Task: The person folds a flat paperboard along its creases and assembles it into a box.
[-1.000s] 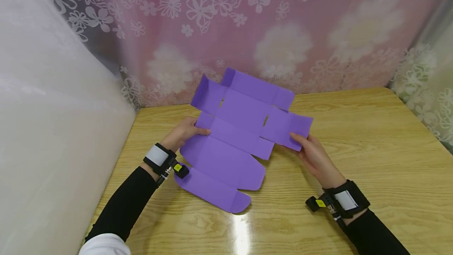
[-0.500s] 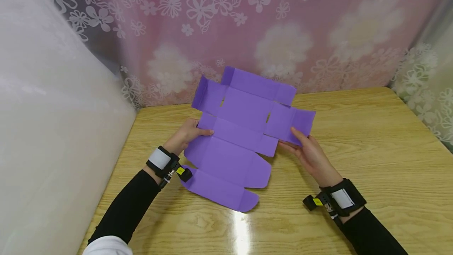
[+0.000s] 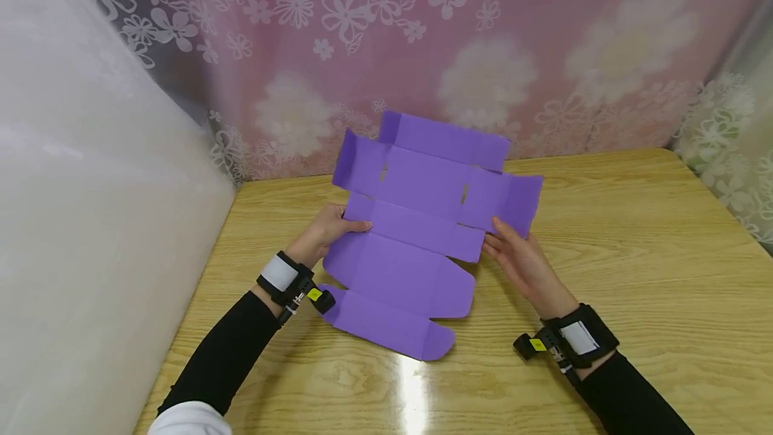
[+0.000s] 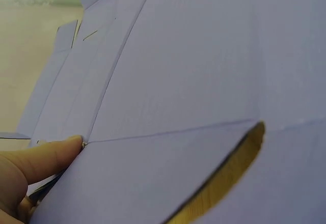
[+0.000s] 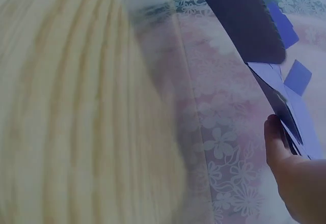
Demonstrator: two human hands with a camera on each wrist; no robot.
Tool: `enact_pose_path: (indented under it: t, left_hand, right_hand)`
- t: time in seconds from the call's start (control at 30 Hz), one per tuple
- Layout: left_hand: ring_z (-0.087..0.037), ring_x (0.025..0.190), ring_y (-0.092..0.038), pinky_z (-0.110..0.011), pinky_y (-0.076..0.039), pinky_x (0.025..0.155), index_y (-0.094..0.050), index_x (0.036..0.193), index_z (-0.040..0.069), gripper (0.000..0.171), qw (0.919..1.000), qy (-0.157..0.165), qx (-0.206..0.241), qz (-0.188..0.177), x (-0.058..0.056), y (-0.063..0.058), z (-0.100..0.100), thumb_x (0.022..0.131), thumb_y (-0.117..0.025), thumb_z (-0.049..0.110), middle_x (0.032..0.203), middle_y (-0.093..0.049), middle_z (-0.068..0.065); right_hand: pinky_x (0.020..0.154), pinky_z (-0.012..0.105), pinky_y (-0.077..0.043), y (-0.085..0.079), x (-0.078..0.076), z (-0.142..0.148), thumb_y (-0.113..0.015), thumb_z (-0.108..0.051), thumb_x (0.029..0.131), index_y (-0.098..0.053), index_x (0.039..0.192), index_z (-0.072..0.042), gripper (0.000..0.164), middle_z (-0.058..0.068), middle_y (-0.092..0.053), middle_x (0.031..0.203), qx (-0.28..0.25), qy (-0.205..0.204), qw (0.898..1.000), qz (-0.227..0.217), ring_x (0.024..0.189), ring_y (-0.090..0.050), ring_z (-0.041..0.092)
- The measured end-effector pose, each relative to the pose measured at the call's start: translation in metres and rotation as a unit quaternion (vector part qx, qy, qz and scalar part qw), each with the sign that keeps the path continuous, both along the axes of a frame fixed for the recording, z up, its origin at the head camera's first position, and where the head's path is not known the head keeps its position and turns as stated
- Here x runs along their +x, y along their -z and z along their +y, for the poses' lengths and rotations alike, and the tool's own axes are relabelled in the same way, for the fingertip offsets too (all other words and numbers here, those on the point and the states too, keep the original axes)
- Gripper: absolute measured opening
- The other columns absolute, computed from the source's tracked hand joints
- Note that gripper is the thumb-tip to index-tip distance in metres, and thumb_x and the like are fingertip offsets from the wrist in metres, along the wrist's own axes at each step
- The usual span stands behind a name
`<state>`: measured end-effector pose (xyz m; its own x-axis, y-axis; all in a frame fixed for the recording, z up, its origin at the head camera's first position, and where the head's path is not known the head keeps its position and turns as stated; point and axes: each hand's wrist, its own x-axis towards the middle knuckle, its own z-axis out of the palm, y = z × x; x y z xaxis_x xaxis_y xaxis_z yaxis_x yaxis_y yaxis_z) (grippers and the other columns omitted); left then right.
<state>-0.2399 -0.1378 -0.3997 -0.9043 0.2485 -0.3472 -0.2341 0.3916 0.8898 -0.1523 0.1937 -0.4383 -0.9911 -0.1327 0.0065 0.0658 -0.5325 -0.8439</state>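
An unfolded purple cardboard box [image 3: 423, 183], with creases, slots and side flaps, is held up at a tilt above the table. At its left edge my left hand [image 3: 323, 233] pinches a flap, thumb on the face and the other fingers hidden behind. In the left wrist view that thumb [image 4: 48, 158] presses beside a crease. My right hand [image 3: 528, 270] holds the right side flap between the thumb on top and fingers underneath. The right wrist view catches the box [image 5: 277, 99] nearly edge-on above the right hand [image 5: 300, 183].
The wooden table [image 3: 634, 254] extends under and around the box. A pink floral curtain [image 3: 483, 72] hangs behind its far edge, and a white sheet [image 3: 109, 220] slopes down along the left side.
The box has shifted slightly right and turned a little counterclockwise, its right flap rising. My left hand moved right with it; my right hand slid slightly left, its thumb now nearer the flap's crease.
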Motion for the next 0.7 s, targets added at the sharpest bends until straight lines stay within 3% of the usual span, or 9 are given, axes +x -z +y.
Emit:
enact_pose_path:
  t: [0.13,0.33,0.53,0.7]
  left_hand:
    - [-0.018,0.082,-0.068,-0.037,-0.057,0.08,-0.063,0.127,-0.006,0.042,0.9998,-0.01,0.016,-0.004,0.005,-0.001,0.005,0.09,-0.074,0.012,0.11,-0.071,-0.015]
    - [-0.015,0.077,-0.068,-0.035,-0.057,0.074,-0.063,0.126,-0.007,0.04,0.9983,-0.014,0.056,-0.006,0.01,0.0,0.014,0.091,-0.073,0.01,0.098,-0.072,-0.008]
    - [-0.017,0.078,-0.069,-0.037,-0.058,0.075,-0.063,0.124,-0.006,0.038,0.9963,-0.026,0.08,-0.02,0.016,0.007,0.018,0.09,-0.073,0.009,0.097,-0.072,-0.009]
    - [-0.017,0.077,-0.069,-0.036,-0.058,0.073,-0.065,0.121,-0.006,0.036,0.9957,-0.039,0.083,-0.016,0.023,0.011,0.025,0.09,-0.073,0.009,0.094,-0.072,-0.008]
  right_hand:
    - [0.091,0.024,-0.05,0.003,-0.004,-0.006,-0.048,-0.011,0.105,-0.049,0.125,-0.015,0.02,-0.006,-0.064,0.113,-0.007,0.006,1.0,0.007,0.107,-0.062,0.009]
    - [0.102,0.021,-0.041,0.003,-0.005,-0.009,-0.042,-0.015,0.108,-0.048,0.13,-0.015,0.022,-0.012,-0.053,0.129,0.011,-0.007,1.0,0.013,0.123,-0.047,0.004]
    - [0.095,0.02,-0.046,0.001,-0.007,-0.012,-0.045,-0.019,0.108,-0.072,0.105,-0.017,0.028,-0.01,-0.065,0.113,0.024,0.002,1.0,-0.006,0.108,-0.059,0.004]
    - [0.091,0.021,-0.05,0.001,-0.008,-0.01,-0.048,-0.021,0.107,-0.068,0.108,-0.018,0.021,-0.01,-0.069,0.108,0.034,-0.001,0.999,-0.038,0.101,-0.065,0.005]
